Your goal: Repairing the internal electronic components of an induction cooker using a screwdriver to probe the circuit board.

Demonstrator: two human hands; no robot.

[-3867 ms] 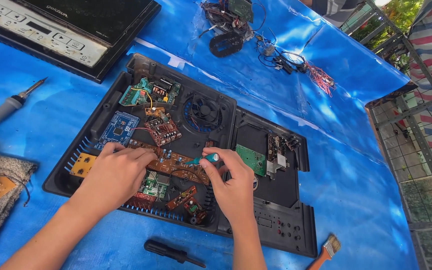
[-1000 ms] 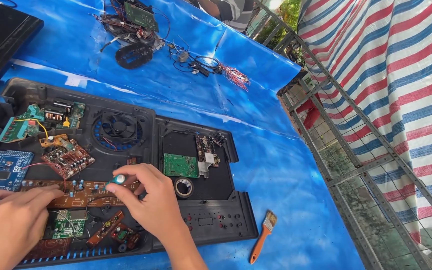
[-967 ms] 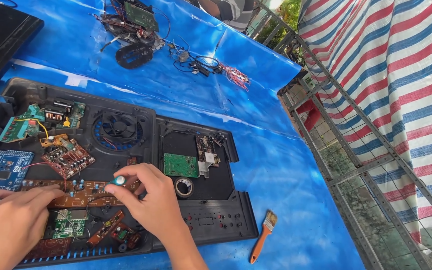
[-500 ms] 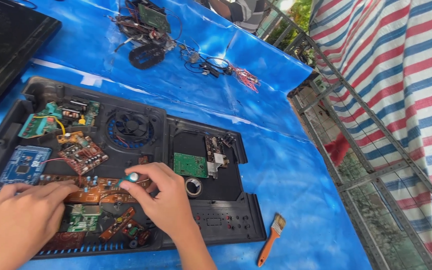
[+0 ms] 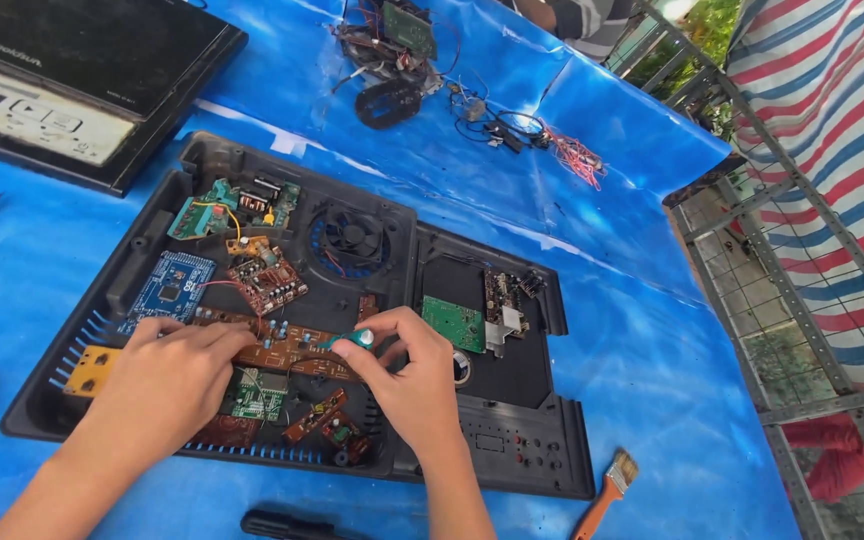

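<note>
An opened black appliance base (image 5: 542, 470) lies on a blue tarp and holds several circuit boards and a round fan (image 5: 350, 238). My left hand (image 5: 167, 380) presses flat on a long brown circuit board (image 5: 292, 350) near the front left of the base. My right hand (image 5: 407, 375) pinches a small teal-handled tool (image 5: 350, 341) whose tip touches that same board. A green board (image 5: 452, 322) sits just right of my right hand.
A black appliance top with a control panel (image 5: 52, 80) lies at the back left. A tangle of wires and parts (image 5: 422, 70) lies at the back. A paintbrush (image 5: 607, 485) and a dark screwdriver handle (image 5: 282, 524) lie near the front edge. Metal fencing (image 5: 802, 280) stands to the right.
The view has swung back left, bringing the appliance top into sight. Both hands stay on the brown board, the right one still pinching the teal tool.
</note>
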